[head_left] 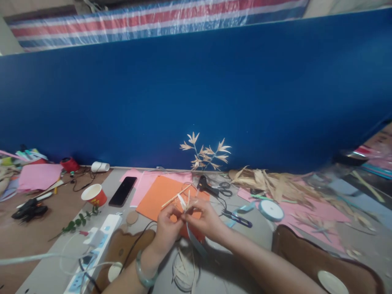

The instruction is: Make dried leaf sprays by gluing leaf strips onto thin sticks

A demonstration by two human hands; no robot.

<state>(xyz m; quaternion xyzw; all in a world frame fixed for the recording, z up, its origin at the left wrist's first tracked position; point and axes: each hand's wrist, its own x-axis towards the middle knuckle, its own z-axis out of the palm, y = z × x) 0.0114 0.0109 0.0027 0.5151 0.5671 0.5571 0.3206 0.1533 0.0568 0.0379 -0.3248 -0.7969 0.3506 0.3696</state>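
Note:
My left hand [168,226], with a pale green bangle [145,271] on its wrist, pinches the base of a small pale husk flower [181,201]. Close against it, my right hand [206,219] has its thumb and fingers pressed together at the same spot. A light blue-grey strip of tape [196,243] hangs down from between the fingertips. The exact grip point is partly hidden by the fingers. Orange paper [150,200] lies under and behind the hands, with a thin stick [176,196] on it. Beyond stands a branch of finished husk flowers [206,153].
A black glue gun [208,187], scissors [226,190], a snipper [239,219] and a tape roll [271,210] lie to the right, near dried husks [275,185]. Leftward are a phone [123,191], a paper cup [97,197] and a power strip [105,232]. A blue panel [153,102] closes off the back.

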